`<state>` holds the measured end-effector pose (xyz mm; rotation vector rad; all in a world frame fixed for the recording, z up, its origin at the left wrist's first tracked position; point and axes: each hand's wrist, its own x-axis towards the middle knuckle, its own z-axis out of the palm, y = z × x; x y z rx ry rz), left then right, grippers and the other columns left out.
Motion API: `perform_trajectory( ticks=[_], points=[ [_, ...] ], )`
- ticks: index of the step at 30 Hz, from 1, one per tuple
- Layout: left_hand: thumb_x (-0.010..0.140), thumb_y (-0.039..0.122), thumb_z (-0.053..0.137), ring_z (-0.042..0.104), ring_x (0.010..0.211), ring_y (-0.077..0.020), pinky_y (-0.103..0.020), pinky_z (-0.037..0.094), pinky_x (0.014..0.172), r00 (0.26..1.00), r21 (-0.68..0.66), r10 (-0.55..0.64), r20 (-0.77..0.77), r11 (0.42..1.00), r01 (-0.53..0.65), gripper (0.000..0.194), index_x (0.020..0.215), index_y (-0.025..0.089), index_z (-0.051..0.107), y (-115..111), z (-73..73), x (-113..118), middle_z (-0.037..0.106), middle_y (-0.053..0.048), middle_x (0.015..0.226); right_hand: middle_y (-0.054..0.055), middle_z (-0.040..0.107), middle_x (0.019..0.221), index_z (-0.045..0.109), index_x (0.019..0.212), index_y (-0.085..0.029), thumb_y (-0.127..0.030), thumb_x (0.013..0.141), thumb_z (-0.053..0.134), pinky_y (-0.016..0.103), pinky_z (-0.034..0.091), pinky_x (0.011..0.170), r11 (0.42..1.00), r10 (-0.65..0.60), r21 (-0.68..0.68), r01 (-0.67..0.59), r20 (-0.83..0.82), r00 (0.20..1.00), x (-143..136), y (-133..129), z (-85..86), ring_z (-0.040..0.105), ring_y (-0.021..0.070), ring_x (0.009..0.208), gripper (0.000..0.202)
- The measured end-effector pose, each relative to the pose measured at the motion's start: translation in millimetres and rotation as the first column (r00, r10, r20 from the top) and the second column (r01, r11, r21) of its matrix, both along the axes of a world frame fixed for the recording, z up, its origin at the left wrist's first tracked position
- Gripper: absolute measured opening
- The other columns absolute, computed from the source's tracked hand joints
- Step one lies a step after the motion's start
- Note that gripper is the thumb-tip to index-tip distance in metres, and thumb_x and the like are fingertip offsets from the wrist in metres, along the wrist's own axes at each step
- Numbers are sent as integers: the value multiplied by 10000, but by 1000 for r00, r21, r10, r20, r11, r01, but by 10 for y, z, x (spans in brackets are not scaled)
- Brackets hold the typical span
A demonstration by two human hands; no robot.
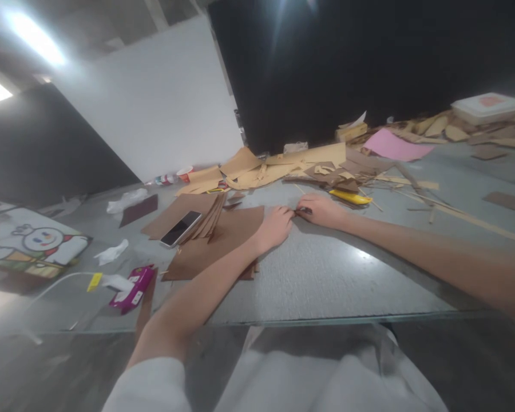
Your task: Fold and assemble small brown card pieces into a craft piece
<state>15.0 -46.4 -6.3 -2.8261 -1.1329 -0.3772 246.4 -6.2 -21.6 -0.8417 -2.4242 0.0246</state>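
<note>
My left hand (276, 226) rests at the right edge of a stack of brown sheets (232, 243), its fingers bent and drawn together. My right hand (320, 210) is pinched just beside it, the fingertips of both nearly touching. Between them shows a small dark piece (302, 210), too small and blurred to name. Right of my right hand lies a yellow-handled cutter (351, 197). A phone (181, 229) lies on more brown sheets to the left of my left hand.
A purple tissue pack (134, 290) and crumpled tissue (112, 252) lie on the glass-topped table (326, 286) at left. Tan and brown scraps (283, 163) are heaped along the back. A pink sheet (395, 144) and a white lidded box (489, 107) are at back right.
</note>
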Motion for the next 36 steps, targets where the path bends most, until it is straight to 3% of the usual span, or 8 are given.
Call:
perform_trajectory(
  ticks=[7,15,36],
  points=[
    [1066,124,409,594,1276,-289,-477,465,1169,1000,-1,14,5,1000,-14,327,1214,149,700,5,-11,12,690,-142,1292,90,738,1006,775,950,-208,-284,1070,534,364,520,912,998,56,0,-56,-7,998,17,36,-50,685,238,952,280],
    [1063,124,412,599,1282,-285,-463,456,1179,1000,19,4,-5,1000,-4,327,1206,140,706,-9,-2,15,692,-151,1309,100,704,932,717,801,-199,-295,1064,521,358,495,887,999,50,5,-51,32,998,3,-41,32,643,234,886,342],
    [1060,123,407,588,1291,-291,-464,460,1177,1000,-11,28,8,1000,-28,309,1205,158,678,-3,2,12,686,-134,1308,84,672,952,716,851,-202,-284,1075,501,335,459,841,1000,8,29,-11,86,996,-2,-27,0,601,212,854,321]
  ],
)
